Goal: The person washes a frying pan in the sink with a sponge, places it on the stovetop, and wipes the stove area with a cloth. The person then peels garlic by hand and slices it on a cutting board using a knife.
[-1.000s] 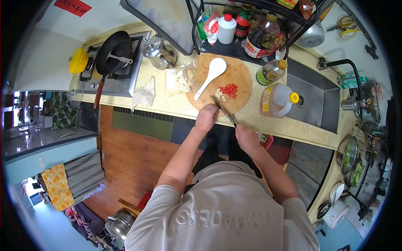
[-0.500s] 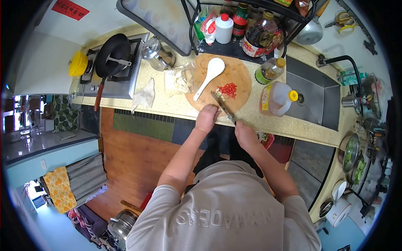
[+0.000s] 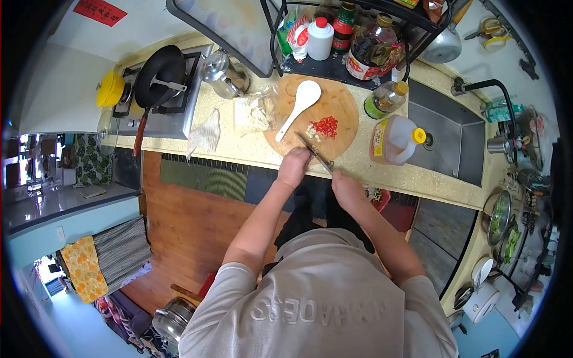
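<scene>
My right hand (image 3: 348, 190) is closed round the handle of a knife (image 3: 311, 150), whose blade slants up and left over the near part of a round wooden cutting board (image 3: 343, 110). Close beside the blade, my left hand (image 3: 294, 168) has its fingers curled down at the board's near edge; whatever they pinch is hidden. Just beyond the blade lie small pale chopped bits (image 3: 313, 132), probably garlic. Next to them is a small heap of chopped red pepper (image 3: 325, 126). A white spoon (image 3: 307, 95) rests on the board's left half, its handle pointing toward me.
Left of the board are an open plastic bag of pale pieces (image 3: 255, 113), a cloth (image 3: 205, 132) and a metal pot (image 3: 224, 74). A wok (image 3: 161, 74) sits on the stove. To the right stand a large jug (image 3: 391, 140), a bottle (image 3: 385, 99) and the sink (image 3: 456, 149).
The knife has shifted slightly left, nearer my left hand, and my right hand moved a little with it. More of the pale chopped bits now show beside the blade.
</scene>
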Motion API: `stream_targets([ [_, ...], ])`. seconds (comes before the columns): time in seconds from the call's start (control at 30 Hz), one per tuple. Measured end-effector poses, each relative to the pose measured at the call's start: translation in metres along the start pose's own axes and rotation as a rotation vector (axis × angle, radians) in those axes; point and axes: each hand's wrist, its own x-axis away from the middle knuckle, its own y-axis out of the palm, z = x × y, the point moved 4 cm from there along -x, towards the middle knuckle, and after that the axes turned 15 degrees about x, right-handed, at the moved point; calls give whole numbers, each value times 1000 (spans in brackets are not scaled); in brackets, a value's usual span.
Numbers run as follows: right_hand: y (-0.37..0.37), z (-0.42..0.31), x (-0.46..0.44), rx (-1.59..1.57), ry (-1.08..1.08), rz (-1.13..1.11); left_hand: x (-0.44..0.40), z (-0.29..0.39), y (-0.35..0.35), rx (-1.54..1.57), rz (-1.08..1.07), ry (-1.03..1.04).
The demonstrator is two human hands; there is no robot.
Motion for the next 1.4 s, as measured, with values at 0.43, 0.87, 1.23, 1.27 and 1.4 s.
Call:
stream_targets([
  [0.43, -7, -4, 3, -51, -7, 13, 5, -1, -1, -61, 24, -32],
  [0.87, -3, -2, -3, -43, 52, -4, -1, -6, 0, -17, 65, -104],
  [1.23, 4, -4, -10, 13, 64, -89, -4, -8, 1, -24, 23, -50],
  [1.27, 0, -6, -11, -14, 35, -35, -2, -9, 0, -33, 13, -58],
  [1.4, -7, -5, -4, -43, 20, -13, 0, -11, 0, -33, 22, -37],
])
